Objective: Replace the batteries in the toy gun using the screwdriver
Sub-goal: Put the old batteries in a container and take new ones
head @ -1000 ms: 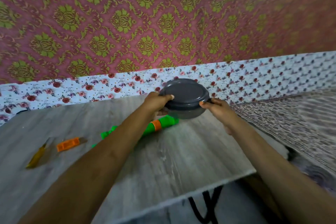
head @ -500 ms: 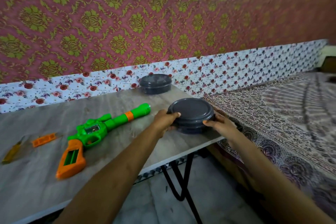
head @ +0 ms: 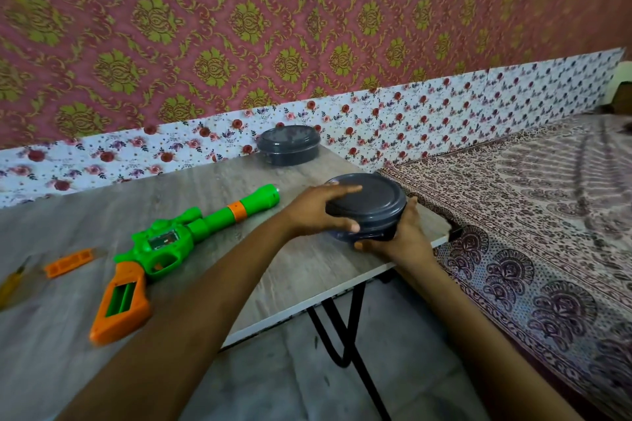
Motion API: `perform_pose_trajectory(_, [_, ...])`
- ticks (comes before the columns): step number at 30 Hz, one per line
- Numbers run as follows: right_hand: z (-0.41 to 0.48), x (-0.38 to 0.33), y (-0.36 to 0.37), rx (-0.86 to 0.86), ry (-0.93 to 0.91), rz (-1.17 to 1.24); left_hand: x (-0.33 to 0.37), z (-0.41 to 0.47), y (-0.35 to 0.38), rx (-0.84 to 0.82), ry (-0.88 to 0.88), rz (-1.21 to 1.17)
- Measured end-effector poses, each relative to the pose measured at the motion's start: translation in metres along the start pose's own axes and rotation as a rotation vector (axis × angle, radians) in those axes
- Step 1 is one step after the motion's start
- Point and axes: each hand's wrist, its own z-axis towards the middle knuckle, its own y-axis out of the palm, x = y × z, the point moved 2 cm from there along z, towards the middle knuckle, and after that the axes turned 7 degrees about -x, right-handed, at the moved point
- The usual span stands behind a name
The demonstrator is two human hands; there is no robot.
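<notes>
Toy gun (head: 164,249) lies flat mid-tabletop (head: 85,362), grip battery bay open, orange cover (head: 70,262) and screwdriver (head: 12,285) near the left edge. Both hands clamp a dark lidded container (head: 371,207) at the right edge: left hand (head: 316,215) over the lid, right hand (head: 405,236) cupping underneath. Second container (head: 289,145) sits at the far edge.

left hand (head: 319,215) now over the container (head: 367,207) lid — right hand (head: 398,237) underneath

Toy gun (head: 164,246) mid-table (head: 212,181); screwdriver (head: 12,284) far left; two containers (head: 289,145) right.
</notes>
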Motion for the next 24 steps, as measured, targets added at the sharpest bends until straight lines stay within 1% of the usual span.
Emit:
perform_pose_trajectory(2, [-0.001, 0.000, 0.005, 0.076, 0.015, -0.088, -0.006, 0.007, 0.001, -0.094, 0.033, 0.182])
perform_pose_trajectory(6, [0.001, -0.001, 0.010, 0.160, 0.042, -0.144, -0.005, 0.016, -0.004, -0.065, 0.116, 0.508])
perform_pose_trajectory(9, [0.003, 0.003, 0.012, 0.184, 0.031, -0.125, 0.014, 0.022, -0.012, -0.116, 0.185, 0.782])
perform_pose_trajectory(11, [0.003, 0.005, 0.013, 0.190, 0.017, -0.109, 0.026, 0.025, -0.013, -0.144, 0.237, 0.912])
perform_pose_trajectory(13, [0.002, 0.004, 0.013, 0.180, 0.015, -0.104, 0.034, 0.025, -0.011, -0.177, 0.269, 0.968])
perform_pose_trajectory(17, [0.003, 0.004, 0.012, 0.162, 0.026, -0.119, 0.038, 0.025, -0.012, -0.205, 0.275, 0.969])
perform_pose_trajectory(22, [0.001, 0.001, 0.012, 0.146, 0.018, -0.101, 0.034, 0.025, -0.014, -0.167, 0.289, 0.979])
perform_pose_trajectory(24, [0.000, 0.000, 0.013, 0.146, 0.032, -0.104, 0.034, 0.029, -0.023, -0.161, 0.263, 0.930])
